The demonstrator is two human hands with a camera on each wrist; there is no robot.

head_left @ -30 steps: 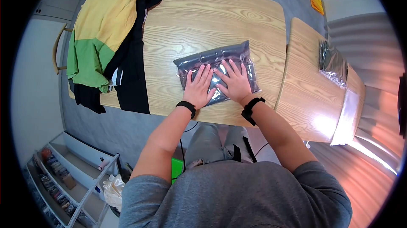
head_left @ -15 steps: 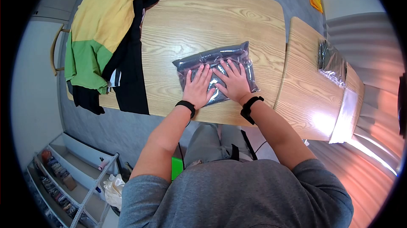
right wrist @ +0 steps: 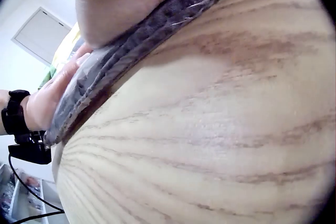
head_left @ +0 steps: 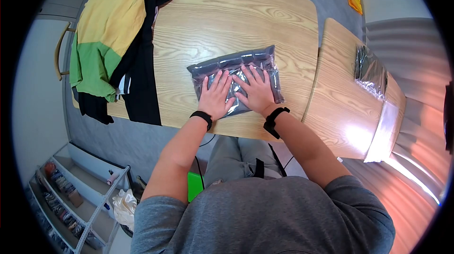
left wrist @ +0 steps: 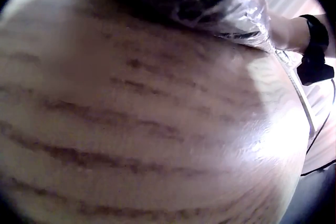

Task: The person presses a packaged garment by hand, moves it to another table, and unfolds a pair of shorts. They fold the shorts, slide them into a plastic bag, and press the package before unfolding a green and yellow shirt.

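A dark folded item in a clear plastic bag (head_left: 236,60) lies near the front edge of the wooden table (head_left: 227,17). Flat on its left half rests my left hand (head_left: 215,97), fingers spread and straight. My right hand (head_left: 258,92) presses its right half in the same way, the two hands side by side without gripping. In the left wrist view the shiny bag (left wrist: 210,3) shows at the top. The right wrist view shows the bag's edge (right wrist: 126,50) under my right hand (right wrist: 121,8), with my left hand (right wrist: 50,100) beyond.
Yellow, green and black clothes (head_left: 113,22) drape over the table's left end. On a second table (head_left: 336,74) at the right lie another dark bagged item (head_left: 371,72) and clear plastic (head_left: 384,131). A shelf rack (head_left: 85,197) stands at the lower left.
Both hands stay flat on the bag. In the head view the bag, hands and clothes sit slightly further left than before.
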